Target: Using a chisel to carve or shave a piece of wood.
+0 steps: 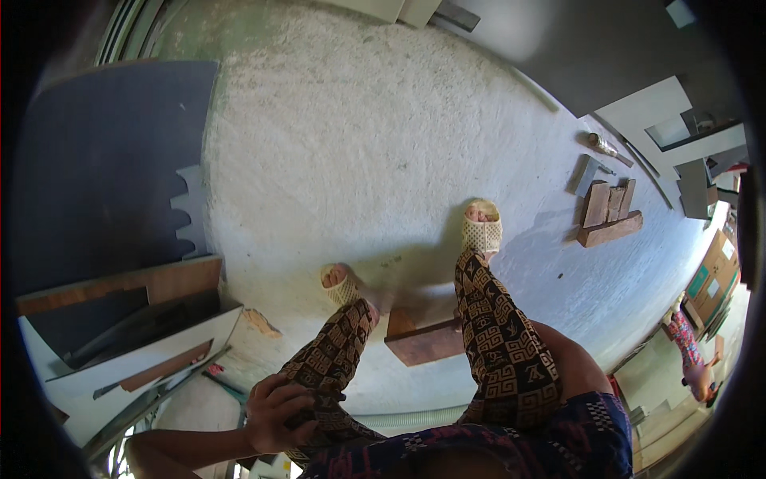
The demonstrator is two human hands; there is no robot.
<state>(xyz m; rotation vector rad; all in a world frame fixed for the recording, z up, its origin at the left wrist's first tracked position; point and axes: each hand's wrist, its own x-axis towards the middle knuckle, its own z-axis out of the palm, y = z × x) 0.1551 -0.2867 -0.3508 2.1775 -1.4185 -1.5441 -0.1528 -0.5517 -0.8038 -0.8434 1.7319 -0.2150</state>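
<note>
Left hand (pixel 279 411) laid over the left knee, fingers parted, on patterned trousers (pixel 511 351). Right hand (pixel 458 321) largely hidden behind the right leg, near a brown wooden block (pixel 424 342); grip impossible to tell. Block on the pale floor (pixel 359 144), between the legs. Beyond: at left, dark panel (pixel 112 160); at right, wood pieces (pixel 610 230); at far right, another person (pixel 688 343).

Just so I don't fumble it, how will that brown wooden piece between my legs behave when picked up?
The brown wooden piece should stay stiff, since its faces look flat and board-like. It probably won't roll, given its squared corners. It may be slightly slippery, as its front looks fairly smooth.
</note>
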